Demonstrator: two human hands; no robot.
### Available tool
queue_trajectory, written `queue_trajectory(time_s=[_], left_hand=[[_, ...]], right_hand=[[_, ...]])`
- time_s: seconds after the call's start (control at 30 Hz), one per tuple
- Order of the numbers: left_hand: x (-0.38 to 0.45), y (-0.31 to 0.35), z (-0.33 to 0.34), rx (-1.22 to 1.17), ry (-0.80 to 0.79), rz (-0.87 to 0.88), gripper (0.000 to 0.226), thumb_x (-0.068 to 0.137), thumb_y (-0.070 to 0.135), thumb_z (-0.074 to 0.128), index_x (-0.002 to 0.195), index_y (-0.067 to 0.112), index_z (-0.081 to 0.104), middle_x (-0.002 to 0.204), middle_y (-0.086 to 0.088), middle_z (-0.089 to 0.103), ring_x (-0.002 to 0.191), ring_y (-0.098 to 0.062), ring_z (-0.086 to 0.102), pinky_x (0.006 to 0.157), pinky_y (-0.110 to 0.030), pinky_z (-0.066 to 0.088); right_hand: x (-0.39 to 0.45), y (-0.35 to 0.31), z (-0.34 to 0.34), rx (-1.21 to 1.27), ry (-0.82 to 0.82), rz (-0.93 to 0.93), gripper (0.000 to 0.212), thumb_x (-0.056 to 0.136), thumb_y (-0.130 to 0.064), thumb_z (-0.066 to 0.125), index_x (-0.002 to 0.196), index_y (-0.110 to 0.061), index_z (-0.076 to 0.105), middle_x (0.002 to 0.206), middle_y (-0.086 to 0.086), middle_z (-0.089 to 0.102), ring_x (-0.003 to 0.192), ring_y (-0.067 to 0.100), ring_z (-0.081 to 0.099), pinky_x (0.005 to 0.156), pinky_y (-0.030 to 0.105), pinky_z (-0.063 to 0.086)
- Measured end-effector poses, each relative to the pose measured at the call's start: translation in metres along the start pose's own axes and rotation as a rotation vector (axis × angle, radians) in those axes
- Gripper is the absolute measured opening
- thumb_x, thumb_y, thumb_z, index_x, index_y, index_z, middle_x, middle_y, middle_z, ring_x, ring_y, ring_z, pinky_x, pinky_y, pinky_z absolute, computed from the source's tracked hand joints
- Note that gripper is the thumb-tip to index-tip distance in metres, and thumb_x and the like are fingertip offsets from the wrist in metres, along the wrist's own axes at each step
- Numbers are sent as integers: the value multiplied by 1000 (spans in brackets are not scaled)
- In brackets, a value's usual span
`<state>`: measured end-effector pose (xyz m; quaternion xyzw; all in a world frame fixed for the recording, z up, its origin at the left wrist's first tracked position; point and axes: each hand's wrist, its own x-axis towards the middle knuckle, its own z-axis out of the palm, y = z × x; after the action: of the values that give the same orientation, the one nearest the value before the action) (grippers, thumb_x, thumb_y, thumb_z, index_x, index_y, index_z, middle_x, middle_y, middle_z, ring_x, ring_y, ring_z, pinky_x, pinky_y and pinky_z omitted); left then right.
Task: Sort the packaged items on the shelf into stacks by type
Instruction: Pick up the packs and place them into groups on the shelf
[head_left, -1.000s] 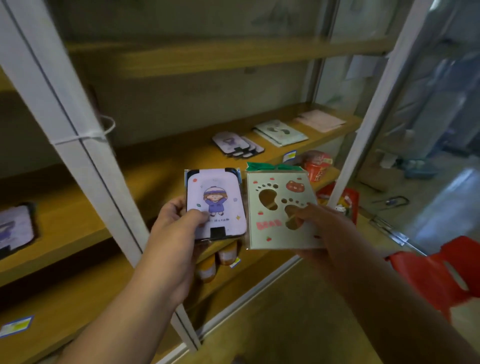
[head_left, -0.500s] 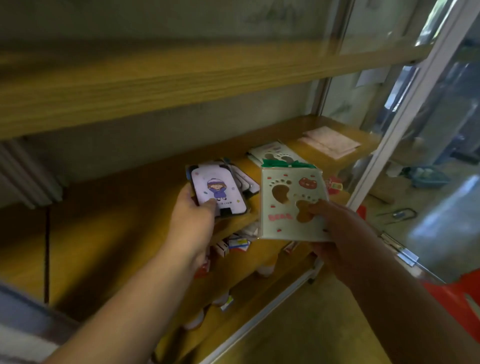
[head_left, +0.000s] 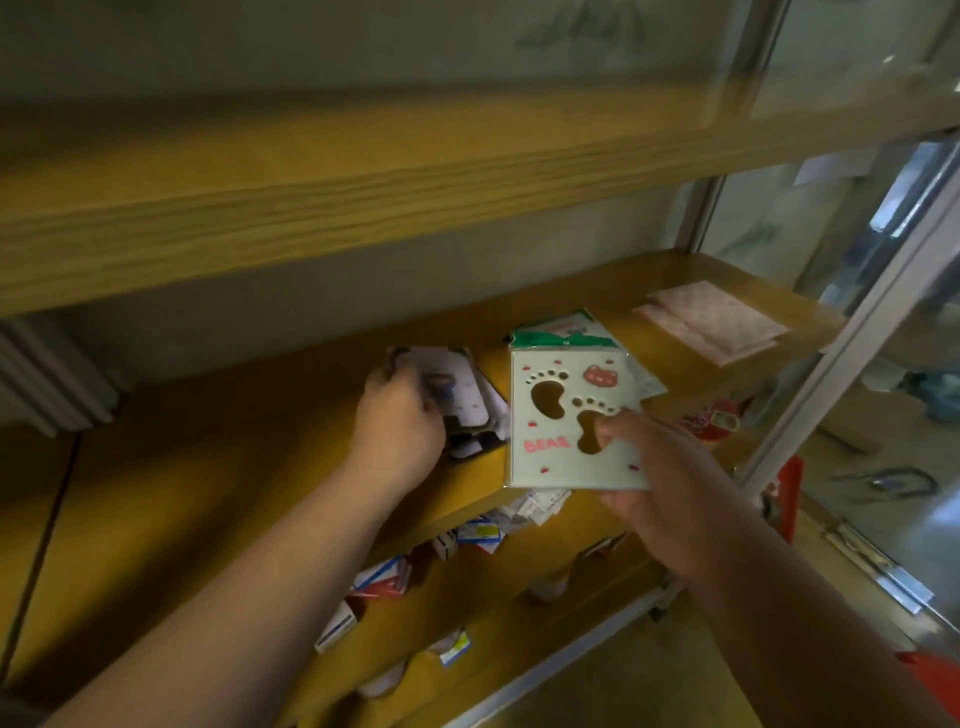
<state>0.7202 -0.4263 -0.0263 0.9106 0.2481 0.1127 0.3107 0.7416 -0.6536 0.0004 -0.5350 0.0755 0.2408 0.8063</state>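
While the left hand (head_left: 397, 431) holds its grip curled on the purple cartoon card (head_left: 457, 397) atop the dark-edged pile on the shelf (head_left: 218, 467), the right hand (head_left: 660, 483) pinches the pale footprint pack (head_left: 566, 415) just right of that pile, lifted before the green-topped packs (head_left: 563, 332). Pink packets (head_left: 711, 322) lie farther right.

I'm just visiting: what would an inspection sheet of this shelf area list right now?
Surface: wooden shelf, bare at left.
Job's things: purple cartoon pack on a matching stack; footprint pack held up; green-topped stack behind it; pink packs at right.
Clutter: small boxes scattered on the lower shelf.
Grips: left hand grips the purple pack; right hand pinches the footprint pack.
Cables: nothing seen.
Surroundings: glass panel, white metal frame.
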Motion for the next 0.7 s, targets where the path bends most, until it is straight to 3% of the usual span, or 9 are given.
queue_trajectory(time_s=[0.07, 0.1, 0.2, 0.27, 0.33, 0.4, 0.57, 0.7], left_hand=[[1, 2, 2, 158, 7, 20, 48, 99, 12, 41, 146, 20, 44, 156, -13, 36, 138, -37, 33, 112, -45, 29], [1, 4, 2, 197, 26, 35, 47, 99, 14, 42, 145, 21, 45, 155, -12, 38, 138, -36, 33, 112, -45, 27], [0, 18, 7, 188, 105, 104, 42, 98, 15, 46, 139, 17, 53, 149, -10, 48, 135, -32, 40, 113, -43, 31], [-3, 33, 16, 170, 155, 170, 40, 96, 13, 52, 135, 12, 59, 143, -10, 54, 133, -29, 46, 113, -41, 34], [-4, 50, 29, 171, 184, 196, 40, 94, 11, 55, 133, 9, 61, 142, -9, 57, 134, -26, 46, 115, -31, 26], [-3, 66, 44, 164, 191, 179, 40, 94, 12, 58, 134, 10, 60, 144, -8, 55, 136, -23, 44, 111, -23, 22], [-1, 94, 77, 122, 225, 68, 46, 95, 20, 59, 140, 17, 52, 145, -4, 52, 134, -21, 40, 108, -29, 30], [-2, 105, 97, 137, 246, 9, 44, 94, 19, 58, 138, 16, 54, 144, -4, 53, 137, -21, 38, 110, -31, 30]], right_hand=[[22, -2, -11, -170, -26, -47, 37, 94, -6, 61, 130, -2, 56, 129, 24, 61, 110, 26, 67, 77, 34, 59], [30, -7, -14, -182, -30, -21, 35, 92, -9, 64, 126, -8, 59, 122, 20, 68, 107, 32, 68, 77, 39, 60], [62, -20, -28, -259, -52, 21, 25, 89, -11, 68, 114, -17, 65, 101, 9, 78, 91, 25, 75, 76, 42, 62], [82, -32, -40, -338, -122, -3, 22, 91, -12, 67, 112, -18, 66, 94, 3, 79, 86, 19, 76, 66, 35, 62], [103, -46, -54, -397, -135, -33, 19, 92, -17, 66, 110, -23, 67, 92, -2, 79, 82, 15, 76, 60, 30, 60], [122, -61, -68, -429, -141, -67, 14, 95, -22, 65, 107, -30, 65, 90, -5, 79, 81, 13, 76, 63, 33, 61], [169, -92, -88, -623, -225, -66, 14, 97, -26, 62, 110, -26, 66, 90, -5, 79, 82, 13, 76, 75, 39, 62], [196, -99, -90, -821, -319, -154, 10, 96, -31, 62, 105, -28, 67, 90, -9, 79, 80, 6, 75, 67, 32, 61]])
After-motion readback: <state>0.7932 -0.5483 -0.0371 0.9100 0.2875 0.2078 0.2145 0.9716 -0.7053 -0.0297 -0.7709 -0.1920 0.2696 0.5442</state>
